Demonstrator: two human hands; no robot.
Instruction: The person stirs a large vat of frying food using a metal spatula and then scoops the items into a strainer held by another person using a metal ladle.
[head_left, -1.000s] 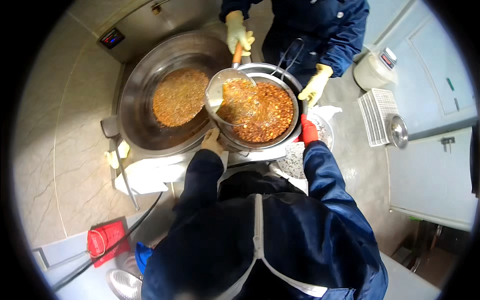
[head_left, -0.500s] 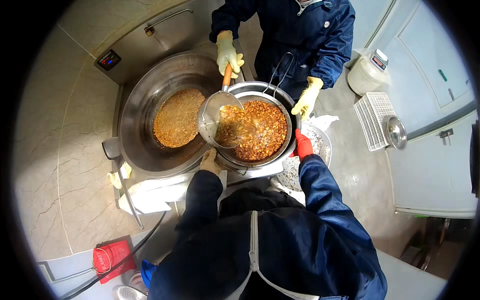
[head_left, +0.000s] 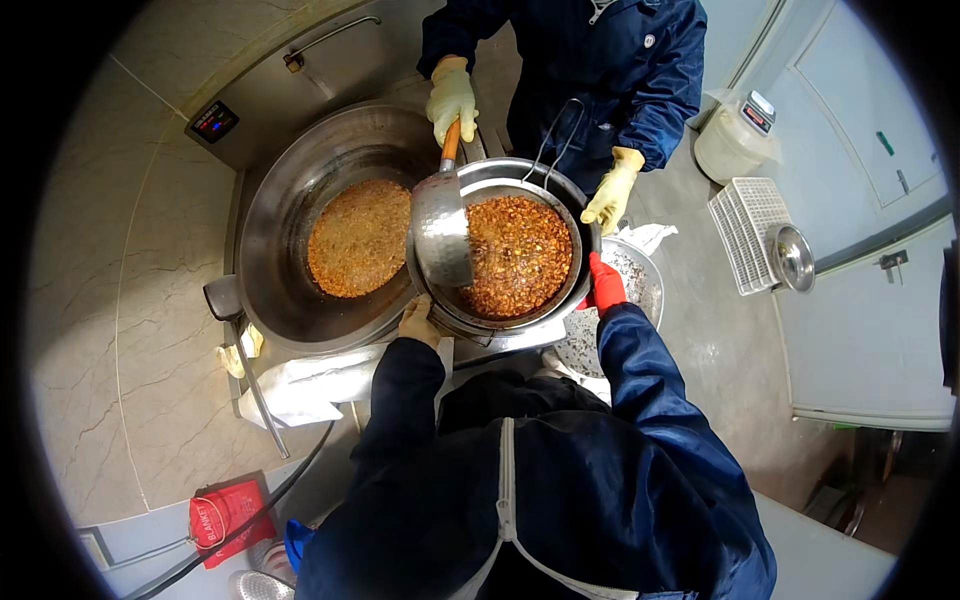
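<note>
A metal basin holds a strainer full of glistening, reddish-brown chopped food. My right hand, in a red glove, is closed on the basin's right rim. At the basin's lower left edge, my left hand, in a beige glove, grips its side; some fingers are hidden. Over the food a co-worker's pale-gloved hand holds a large ladle by its wooden handle, the bowl tipped underside up. The co-worker's other gloved hand is beside the basin's far right rim.
Left of the basin sits a large wok with brown, foamy liquid. A long-handled tool leans at its left. A bucket of dark-flecked white contents stands below right, and a white crate farther right.
The co-worker's ladle has turned over from showing its open bowl to showing its underside, and its liquid has gone into the strainer. My hands stay on the basin.
</note>
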